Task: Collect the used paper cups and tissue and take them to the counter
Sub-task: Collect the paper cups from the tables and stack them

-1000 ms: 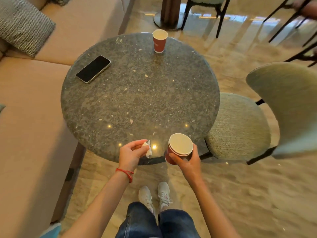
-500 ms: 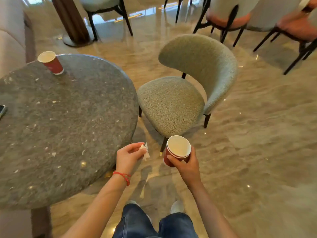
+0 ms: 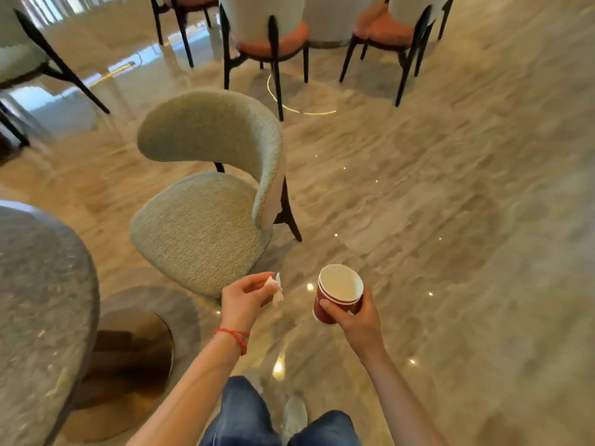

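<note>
My right hand (image 3: 357, 320) grips a stack of red paper cups (image 3: 336, 292) with white insides, held upright over the marble floor. My left hand (image 3: 246, 299) pinches a small crumpled white tissue (image 3: 276, 286) between thumb and fingers, level with the cups and to their left. Both hands are in front of my body, away from the table. No other cup is in view.
The round grey stone table (image 3: 38, 300) sits at the left edge on its pedestal base. A pale green upholstered chair (image 3: 206, 201) stands just ahead of my left hand. More chairs (image 3: 270, 37) with dark legs stand farther back. Polished marble floor (image 3: 450, 220) spreads to the right.
My view has swung to the right, away from the table. The red cup on the table and the phone have left the view. Both hands keep the same hold.
</note>
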Available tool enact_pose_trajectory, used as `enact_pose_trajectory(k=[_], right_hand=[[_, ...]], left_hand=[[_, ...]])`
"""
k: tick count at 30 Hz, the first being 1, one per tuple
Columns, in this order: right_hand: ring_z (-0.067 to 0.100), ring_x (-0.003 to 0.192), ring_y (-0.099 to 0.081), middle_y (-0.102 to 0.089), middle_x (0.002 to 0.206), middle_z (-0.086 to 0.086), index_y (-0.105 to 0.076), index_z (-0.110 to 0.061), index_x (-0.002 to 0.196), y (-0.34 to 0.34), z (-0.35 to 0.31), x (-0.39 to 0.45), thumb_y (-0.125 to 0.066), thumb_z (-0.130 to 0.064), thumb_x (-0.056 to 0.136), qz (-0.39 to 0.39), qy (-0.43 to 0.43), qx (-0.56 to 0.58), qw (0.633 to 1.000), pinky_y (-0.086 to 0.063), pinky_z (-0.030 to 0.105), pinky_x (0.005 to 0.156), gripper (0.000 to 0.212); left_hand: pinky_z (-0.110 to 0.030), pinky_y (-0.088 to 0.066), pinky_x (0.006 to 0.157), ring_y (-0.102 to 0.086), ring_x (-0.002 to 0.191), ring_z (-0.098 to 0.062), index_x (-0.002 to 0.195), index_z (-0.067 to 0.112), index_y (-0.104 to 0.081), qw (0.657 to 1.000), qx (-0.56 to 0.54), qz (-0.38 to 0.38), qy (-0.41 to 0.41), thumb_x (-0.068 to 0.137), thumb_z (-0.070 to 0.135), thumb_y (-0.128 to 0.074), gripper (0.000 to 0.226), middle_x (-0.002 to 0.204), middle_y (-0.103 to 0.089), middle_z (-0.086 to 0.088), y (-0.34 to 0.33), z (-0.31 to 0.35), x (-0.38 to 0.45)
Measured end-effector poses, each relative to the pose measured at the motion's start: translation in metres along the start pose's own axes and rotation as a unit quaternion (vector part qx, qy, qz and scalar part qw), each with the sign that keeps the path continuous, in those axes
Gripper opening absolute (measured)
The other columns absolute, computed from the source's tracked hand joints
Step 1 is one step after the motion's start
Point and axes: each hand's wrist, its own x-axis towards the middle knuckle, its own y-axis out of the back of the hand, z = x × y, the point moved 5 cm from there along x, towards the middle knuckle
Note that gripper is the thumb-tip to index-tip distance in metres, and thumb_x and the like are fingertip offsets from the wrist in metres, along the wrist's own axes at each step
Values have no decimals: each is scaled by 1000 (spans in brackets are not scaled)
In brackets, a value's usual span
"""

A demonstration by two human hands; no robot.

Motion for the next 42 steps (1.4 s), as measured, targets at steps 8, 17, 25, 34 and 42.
enact_pose_trajectory(k=[8, 17, 25, 34, 42], right_hand=[[-11, 92, -59, -62, 103, -18, -53, -41, 103, 48, -9, 76, -86, -23, 62, 80, -5, 0, 997, -46, 5, 69, 55], [-11, 88, -60, -64, 102, -15, -54, -37, 103, 88, -65, 215, -84, -15, 66, 168, 9, 7, 986, -45, 4, 68, 52], [-12, 89, -59, -63, 100, -17, -52, -40, 101, 123, -102, 314, -85, -24, 65, 198, -3, 0, 980, -45, 4, 69, 51], [-8, 92, -60, -64, 103, -15, -52, -40, 104, 175, -136, 457, -84, -23, 66, 171, 10, -4, 985, -48, 10, 72, 53], [-5, 92, -61, -65, 101, -16, -54, -41, 103, 206, -186, 584, -85, -23, 65, 121, 19, -26, 992, -48, 12, 74, 52]], left_hand=[[-13, -52, 60, -68, 67, 0, 83, 22, -72, 997, 45, -58, 2, 74, 5, -73, 19, 70, -72, 9, -88, 35, 69], [-9, -50, 57, -66, 62, -1, 87, 13, -72, 988, 92, -119, -25, 75, 5, -73, 15, 73, -70, 1, -202, 107, 190], [-13, -51, 65, -67, 74, -6, 89, 19, -71, 982, 102, -158, -3, 76, 9, -73, 16, 83, -70, 1, -292, 159, 271], [-12, -53, 60, -65, 65, -6, 94, 9, -70, 989, 68, -130, 7, 76, 1, -70, 19, 80, -69, -3, -389, 200, 362], [-10, -51, 56, -66, 60, 0, 86, 15, -70, 996, 30, -81, 10, 76, 1, -71, 18, 76, -69, 1, -451, 248, 430]])
